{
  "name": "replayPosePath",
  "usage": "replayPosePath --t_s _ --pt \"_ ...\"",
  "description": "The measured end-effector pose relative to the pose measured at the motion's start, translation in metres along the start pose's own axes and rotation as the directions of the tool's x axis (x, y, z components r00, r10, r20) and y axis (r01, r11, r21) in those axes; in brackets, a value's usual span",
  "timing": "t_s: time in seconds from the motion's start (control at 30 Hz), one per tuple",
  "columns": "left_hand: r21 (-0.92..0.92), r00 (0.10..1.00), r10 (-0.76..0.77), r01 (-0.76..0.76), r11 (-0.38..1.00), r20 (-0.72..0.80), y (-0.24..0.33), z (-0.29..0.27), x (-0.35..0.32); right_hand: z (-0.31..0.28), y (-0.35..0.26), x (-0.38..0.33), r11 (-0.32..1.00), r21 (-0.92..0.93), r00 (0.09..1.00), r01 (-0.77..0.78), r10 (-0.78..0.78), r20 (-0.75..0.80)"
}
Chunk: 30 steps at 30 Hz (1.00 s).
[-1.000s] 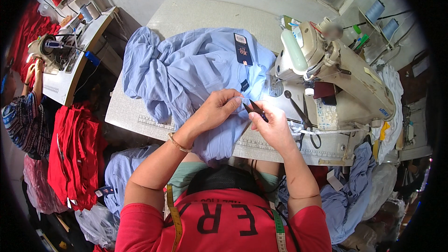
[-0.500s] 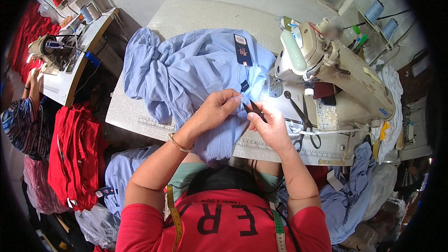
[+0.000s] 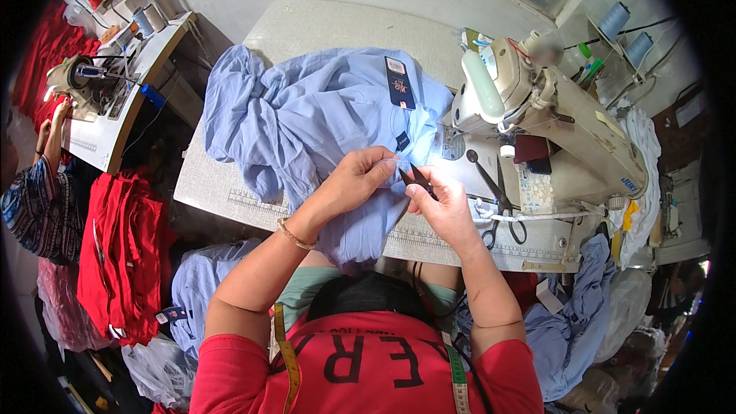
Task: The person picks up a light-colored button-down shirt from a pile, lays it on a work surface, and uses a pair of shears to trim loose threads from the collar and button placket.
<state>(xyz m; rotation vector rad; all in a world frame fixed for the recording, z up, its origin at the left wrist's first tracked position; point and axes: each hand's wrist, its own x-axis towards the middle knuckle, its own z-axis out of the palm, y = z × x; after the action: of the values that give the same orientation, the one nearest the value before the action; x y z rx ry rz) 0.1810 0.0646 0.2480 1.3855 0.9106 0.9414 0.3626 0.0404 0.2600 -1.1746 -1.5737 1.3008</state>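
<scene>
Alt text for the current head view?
A person's right hand holds black thread snips beside the left hand, which pinches what looks like fine thread, over a pale-blue garment on a sewing table. A sewing machine and scissors are at right.

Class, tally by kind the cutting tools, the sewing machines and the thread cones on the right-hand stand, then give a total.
Thread snips, in the right hand: 1
Large scissors, beside the near machine: 1
Sewing machines, near and far: 2
Blue thread cones, upper and lower: 2
Total: 6
</scene>
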Motion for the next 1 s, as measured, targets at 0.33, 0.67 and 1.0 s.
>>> replayPosePath --t_s 0.33,0.67,1.0 --pt "0.01 0.999 0.031 -0.031 0.999 0.009 -0.003 0.0 0.0 0.001 0.0 0.0 1.0 0.027 1.0 -0.017 0.017 -0.006" --pt "0.015 1.0 0.019 -0.019 1.0 -0.013 0.0 0.0 0.0 0.005 0.009 0.0 0.997 0.079 0.999 -0.009 0.013 -0.048" --pt "0.013 1.0 0.013 -0.013 1.0 -0.018 -0.001 -0.001 -0.001 0.005 0.008 0.001 0.998 0.023 0.998 0.054 -0.053 -0.041"
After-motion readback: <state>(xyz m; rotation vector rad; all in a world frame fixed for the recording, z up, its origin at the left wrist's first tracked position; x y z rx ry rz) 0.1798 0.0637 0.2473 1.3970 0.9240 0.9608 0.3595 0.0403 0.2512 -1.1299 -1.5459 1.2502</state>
